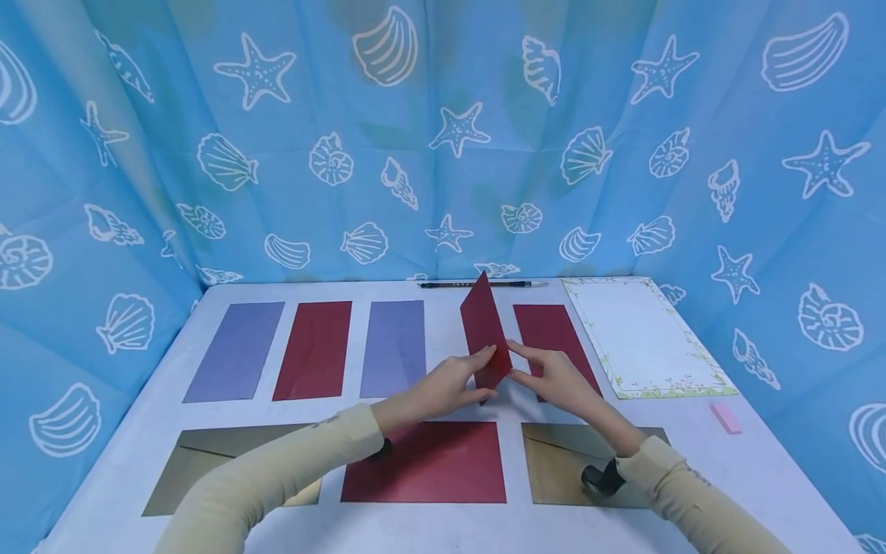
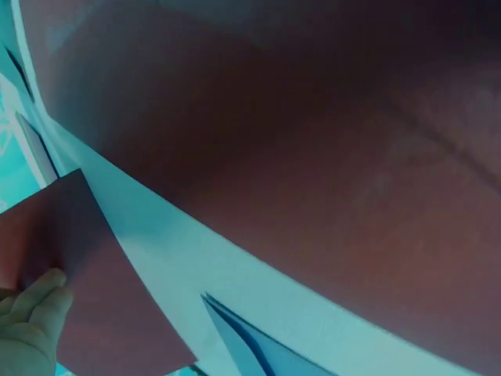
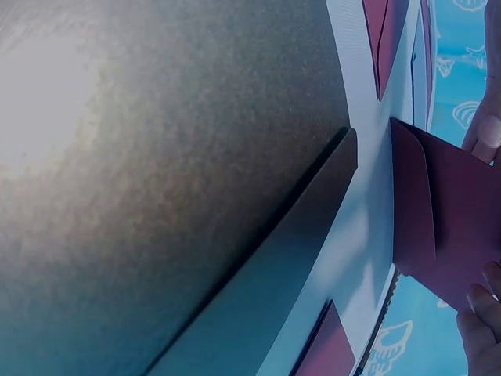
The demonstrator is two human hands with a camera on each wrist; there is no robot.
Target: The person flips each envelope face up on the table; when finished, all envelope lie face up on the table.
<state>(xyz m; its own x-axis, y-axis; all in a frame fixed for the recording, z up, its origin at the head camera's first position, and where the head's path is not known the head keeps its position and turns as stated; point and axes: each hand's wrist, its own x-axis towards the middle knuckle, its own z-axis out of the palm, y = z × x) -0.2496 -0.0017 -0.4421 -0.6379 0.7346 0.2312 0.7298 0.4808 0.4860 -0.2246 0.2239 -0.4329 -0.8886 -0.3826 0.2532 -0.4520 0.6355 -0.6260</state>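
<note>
Together, the left hand (image 1: 453, 381) and right hand (image 1: 554, 377) pinch the lower end of a dark red envelope (image 1: 484, 331), lifted tilted above the counter (image 1: 692, 431), between both hands' fingertips.

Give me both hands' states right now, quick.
Left hand: pinching the lifted red envelope at its lower edge.
Right hand: pinching the same red envelope from the other side.

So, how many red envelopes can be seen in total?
4. One flat in the back row, one lifted between the left hand and right hand, one behind it, one large in front. None seems hidden.
</note>
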